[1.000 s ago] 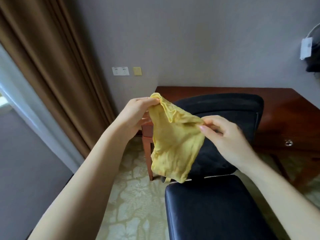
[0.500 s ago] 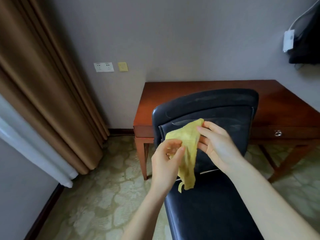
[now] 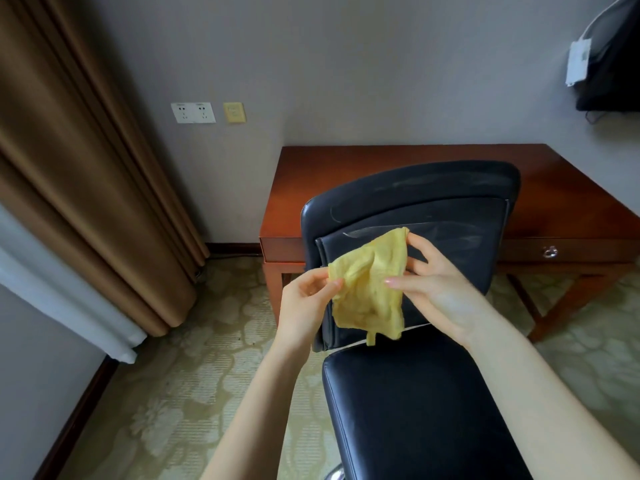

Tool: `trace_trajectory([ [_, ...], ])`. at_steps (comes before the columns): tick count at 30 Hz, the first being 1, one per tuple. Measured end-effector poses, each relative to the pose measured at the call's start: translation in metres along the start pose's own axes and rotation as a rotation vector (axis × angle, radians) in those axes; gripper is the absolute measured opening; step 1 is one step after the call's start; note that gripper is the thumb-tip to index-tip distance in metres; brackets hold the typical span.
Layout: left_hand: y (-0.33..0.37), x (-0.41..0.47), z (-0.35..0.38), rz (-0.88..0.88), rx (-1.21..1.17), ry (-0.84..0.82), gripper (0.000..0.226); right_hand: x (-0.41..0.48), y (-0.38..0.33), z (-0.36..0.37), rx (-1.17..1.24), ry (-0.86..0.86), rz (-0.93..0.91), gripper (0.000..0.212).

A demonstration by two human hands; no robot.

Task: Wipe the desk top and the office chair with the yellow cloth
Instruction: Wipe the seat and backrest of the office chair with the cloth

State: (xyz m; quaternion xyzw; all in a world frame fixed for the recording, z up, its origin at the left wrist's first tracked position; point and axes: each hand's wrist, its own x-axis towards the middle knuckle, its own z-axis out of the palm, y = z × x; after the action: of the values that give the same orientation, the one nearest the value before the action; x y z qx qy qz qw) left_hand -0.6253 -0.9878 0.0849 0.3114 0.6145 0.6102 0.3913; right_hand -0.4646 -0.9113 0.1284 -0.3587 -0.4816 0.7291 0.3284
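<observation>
Yellow is what we're watching: the thin, crumpled yellow cloth (image 3: 367,292) is stretched between both our hands. Our left hand (image 3: 304,306) pinches its left corner between thumb and curled fingers. Our right hand (image 3: 440,289) grips the opposite edge, thumb laid across the front and a fingertip up at the top corner.

A second ago we had it hanging high and loose. Half a second ago it was bunched into a narrow strip. Now we've pulled it open again, lower down, into a rough doubled pad. By our reckoning that means we're still shaping the yellow cloth for wiping, and no wiping has begun.

The cloth hangs in the air and, as far as we can tell, is not pressed to any surface. Just behind the hands stands the padded backrest (image 3: 433,202) of the black leather office chair, with pale dusty streaks near its top. Below our wrists is its seat (image 3: 415,410). Beyond the backrest, further from the hands, runs the glossy top of the reddish-brown wooden desk (image 3: 561,178). Well off to the left of our left hand hangs a brown pleated curtain (image 3: 86,168).
</observation>
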Motion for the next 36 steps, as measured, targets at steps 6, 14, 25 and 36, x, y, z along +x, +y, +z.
trace_trajectory([
  [6, 0.001, 0.002, -0.009, 0.081, 0.134, 0.153, 0.008, 0.003, 0.024, -0.008, -0.619, 0.23, -0.151, 0.067],
  [14, 0.004, -0.004, -0.007, 0.166, 0.304, 0.219, 0.009, 0.006, 0.04, -0.015, -0.985, 0.258, -0.429, 0.018],
  [25, 0.0, -0.021, 0.005, -0.013, 0.014, -0.06, 0.015, -0.011, 0.035, -0.019, -0.096, 0.186, -0.141, 0.01],
  [36, -0.04, -0.021, 0.058, -0.142, 0.158, 0.044, 0.023, -0.041, 0.097, -0.045, 0.653, 0.051, 0.515, 0.043],
])
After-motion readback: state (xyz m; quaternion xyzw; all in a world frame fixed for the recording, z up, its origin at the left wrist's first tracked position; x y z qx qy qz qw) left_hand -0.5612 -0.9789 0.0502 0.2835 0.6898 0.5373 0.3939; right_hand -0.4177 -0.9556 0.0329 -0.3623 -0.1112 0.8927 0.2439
